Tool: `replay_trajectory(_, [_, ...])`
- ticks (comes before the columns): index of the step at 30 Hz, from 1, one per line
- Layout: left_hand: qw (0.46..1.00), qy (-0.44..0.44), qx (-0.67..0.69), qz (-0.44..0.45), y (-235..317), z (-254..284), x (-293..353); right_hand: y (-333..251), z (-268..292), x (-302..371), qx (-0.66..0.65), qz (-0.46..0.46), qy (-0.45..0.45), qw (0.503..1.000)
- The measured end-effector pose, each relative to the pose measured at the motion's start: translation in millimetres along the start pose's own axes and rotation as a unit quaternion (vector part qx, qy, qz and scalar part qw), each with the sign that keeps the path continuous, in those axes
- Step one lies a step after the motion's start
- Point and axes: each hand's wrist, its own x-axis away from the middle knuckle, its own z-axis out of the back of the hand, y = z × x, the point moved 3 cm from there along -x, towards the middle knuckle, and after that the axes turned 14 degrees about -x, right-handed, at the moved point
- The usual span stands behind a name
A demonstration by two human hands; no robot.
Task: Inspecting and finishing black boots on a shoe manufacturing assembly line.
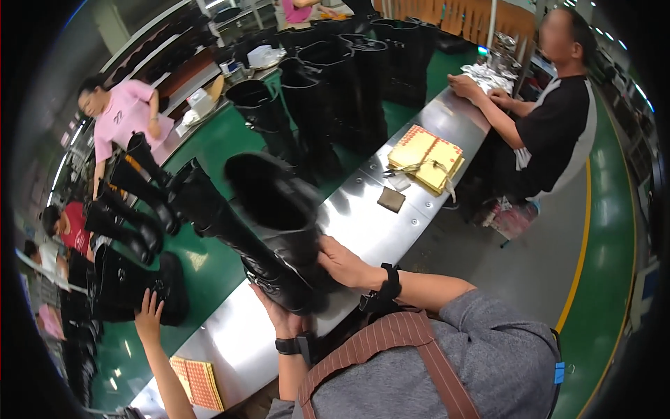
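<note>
"What takes up the most room?"

"A green work surface (202,265), with a bare metal ledge (373,220) along its near side. A seated co-worker (562,115) is at the far right, arms over the ledge. Tall black boots (356,91) crowd the far part of the green, and more stand along the left."

"Anything close by?"

"A black boot (125,290) lies near on the left, with another person's hand (149,320) laid against it. On the ledge, a stack of yellow and orange sheets (426,159) sits right of the hands, with a small brown block (391,200) on its near side. Another patterned stack (198,384) lies near left."

"What stands in the way?"

"The two boots being handled; they cover part of the green and the ledge. The wide-mouthed boot (287,241), partly blurred, stands with its opening up; the slanted boot (230,227) leans just left of it, top toward the far left."

"And the hands?"

"The right hand (347,264) is partly closed on the right side of the wide-mouthed boot; some fingers are hidden. The left hand (283,315) is half open, cupping the slanted boot's near end from below. So both boots lie between the hands and beyond them."
</note>
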Motion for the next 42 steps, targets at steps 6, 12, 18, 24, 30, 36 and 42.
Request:
replay_trajectory(6, [1.0,-0.027,0.008,0.001,-2.7,-15.7,0.2,-23.7,47.6,14.8,0.111,-0.046,-0.039,0.992])
replay_trajectory(12, [0.998,0.067,-0.005,0.001,-4.0,-15.0,-3.1,-65.2,273.7,48.5,0.445,-0.129,0.427,0.777])
replay_trajectory(18, [0.99,0.134,0.018,0.028,-7.6,-6.8,-0.7,-33.4,369.1,73.4,0.459,-0.075,0.392,0.794])
replay_trajectory(24, [0.987,0.155,0.011,0.039,-8.7,2.6,3.3,-25.9,369.2,76.6,0.469,-0.1,0.396,0.783])
replay_trajectory(30, [0.99,0.138,-0.017,0.011,-9.1,1.3,0.4,-24.6,373.6,78.4,0.42,-0.058,0.403,0.811])
replay_trajectory(36, [0.988,0.139,-0.062,0.002,-8.8,12.8,-3.2,-17.1,373.7,80.7,0.418,-0.057,0.41,0.809])
replay_trajectory(42, [0.989,0.132,-0.061,0.004,-11.5,33.5,-5.8,-13.2,381.2,80.6,0.434,-0.049,0.378,0.816])
